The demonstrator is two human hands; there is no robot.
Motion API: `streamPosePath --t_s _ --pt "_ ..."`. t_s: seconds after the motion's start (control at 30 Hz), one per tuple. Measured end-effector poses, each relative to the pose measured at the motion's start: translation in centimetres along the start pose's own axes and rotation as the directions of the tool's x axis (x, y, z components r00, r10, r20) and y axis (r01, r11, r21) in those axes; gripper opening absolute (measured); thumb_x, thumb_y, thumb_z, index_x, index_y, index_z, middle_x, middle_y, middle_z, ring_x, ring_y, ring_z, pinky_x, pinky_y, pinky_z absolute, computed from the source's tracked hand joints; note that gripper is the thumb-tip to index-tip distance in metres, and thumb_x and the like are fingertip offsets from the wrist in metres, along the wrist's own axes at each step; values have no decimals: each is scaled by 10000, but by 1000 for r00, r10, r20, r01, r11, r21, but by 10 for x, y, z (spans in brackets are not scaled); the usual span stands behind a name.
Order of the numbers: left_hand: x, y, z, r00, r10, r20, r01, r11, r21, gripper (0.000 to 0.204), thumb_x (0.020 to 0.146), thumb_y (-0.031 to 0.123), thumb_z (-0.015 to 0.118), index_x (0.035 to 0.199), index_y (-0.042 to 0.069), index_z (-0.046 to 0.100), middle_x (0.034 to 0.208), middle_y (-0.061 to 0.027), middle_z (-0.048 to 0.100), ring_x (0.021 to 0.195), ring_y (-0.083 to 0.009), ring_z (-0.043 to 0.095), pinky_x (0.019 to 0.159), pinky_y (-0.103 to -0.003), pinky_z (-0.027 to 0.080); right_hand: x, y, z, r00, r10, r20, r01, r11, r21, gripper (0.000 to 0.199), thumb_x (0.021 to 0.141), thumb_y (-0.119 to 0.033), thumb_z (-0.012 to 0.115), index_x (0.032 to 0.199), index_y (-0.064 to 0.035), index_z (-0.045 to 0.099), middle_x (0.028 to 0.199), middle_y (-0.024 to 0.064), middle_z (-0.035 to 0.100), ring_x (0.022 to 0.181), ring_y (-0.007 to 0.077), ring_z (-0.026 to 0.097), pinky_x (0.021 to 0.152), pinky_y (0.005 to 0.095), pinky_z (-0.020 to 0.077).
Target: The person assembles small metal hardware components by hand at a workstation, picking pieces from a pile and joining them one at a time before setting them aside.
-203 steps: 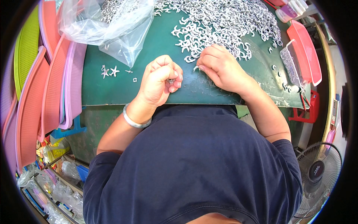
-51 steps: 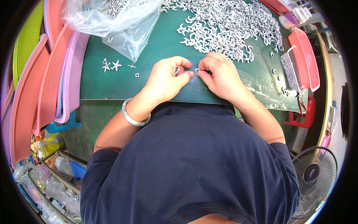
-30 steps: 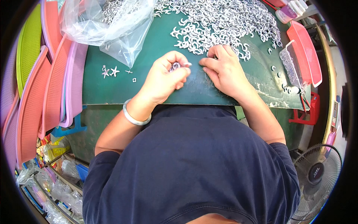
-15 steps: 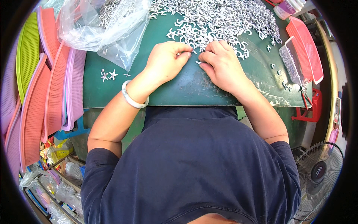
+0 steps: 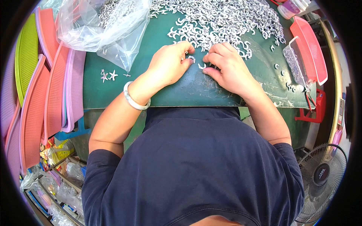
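My left hand [image 5: 169, 64], with a pale bangle [image 5: 132, 98] on its wrist, is closed in a pinch. A small silver crescent-shaped piece [image 5: 192, 59] sits between its thumb and forefinger. My right hand [image 5: 229, 68] faces it with thumb and forefinger apart. Beside that thumb tip is a second crescent piece [image 5: 202, 66], seemingly on the table and perhaps touching the thumb. Just beyond both hands spreads a large heap of similar silver crescents [image 5: 226, 22].
A clear plastic bag [image 5: 117, 41] and silver star shapes [image 5: 113, 75] lie left on the green table [image 5: 158, 98]. Stacked plastic baskets [image 5: 52, 90] stand at the left. A pink basket [image 5: 311, 52], a clear container [image 5: 294, 62] and loose crescents [image 5: 283, 73] are right; a fan [image 5: 320, 177] stands below.
My right thumb and forefinger have spread apart, and the crescent by them now shows more fully. The piece at my left fingertips has come lower and shows more clearly.
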State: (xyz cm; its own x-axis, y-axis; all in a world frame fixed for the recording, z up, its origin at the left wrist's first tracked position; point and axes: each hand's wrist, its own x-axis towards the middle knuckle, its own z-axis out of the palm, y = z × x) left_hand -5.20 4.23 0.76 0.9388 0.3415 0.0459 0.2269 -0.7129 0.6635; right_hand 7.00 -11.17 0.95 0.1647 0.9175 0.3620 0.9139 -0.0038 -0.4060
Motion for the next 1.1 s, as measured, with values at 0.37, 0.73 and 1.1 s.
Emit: streamPosePath --t_s 0.37,0.73,1.1 --pt "-5 0 4 999 -43 2 43 999 19 142 766 130 662 866 37 626 669 -97 599 569 -161 553 567 -293 449 -1 1 3 998 -55 4 55 998 7 58 683 -87 648 735 -66 633 792 49 524 794 241 510 730 347 419" --pt "-12 -4 -2 1000 -1 -9 0 997 -83 121 734 48 648 833 19 586 599 -50 521 547 -133 502 550 -279 421 -1 -1 1 998 -42 -38 41 999 -22 124 694 -125 662 781 -49 617 854 65 529 851 252 507 767 362 414" --pt "-18 5 4 997 28 73 -27 1000 -6 167 746 138 695 825 43 583 570 -73 507 523 -134 490 496 -298 395 -2 0 2 999 -28 16 28 1000 -14 119 706 -131 661 794 -52 647 812 51 532 842 244 509 762 355 407"
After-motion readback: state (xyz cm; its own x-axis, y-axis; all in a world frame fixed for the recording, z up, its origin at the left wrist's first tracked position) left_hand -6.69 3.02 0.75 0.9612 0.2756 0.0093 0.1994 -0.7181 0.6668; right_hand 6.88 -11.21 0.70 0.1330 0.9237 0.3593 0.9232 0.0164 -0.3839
